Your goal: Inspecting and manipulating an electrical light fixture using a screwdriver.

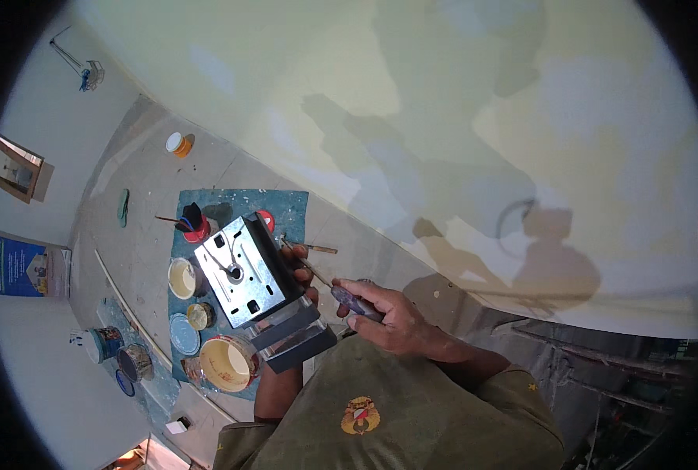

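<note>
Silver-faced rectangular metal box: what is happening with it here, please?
The person's left hand holds the silver-faced metal box above a rectangular teal sheet. The right hand holds a dark-handled screwdriver, its shaft beside the box; whether it touches is unclear. An open, round, cream bucket stands on the sheet.

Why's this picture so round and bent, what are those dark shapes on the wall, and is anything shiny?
In the head view, a fisheye lens gives the black rim and bent edges; also in the head view, shadows, probably of the person, fall on the wall; again in the head view, the metal box has a bright sheen.
</note>
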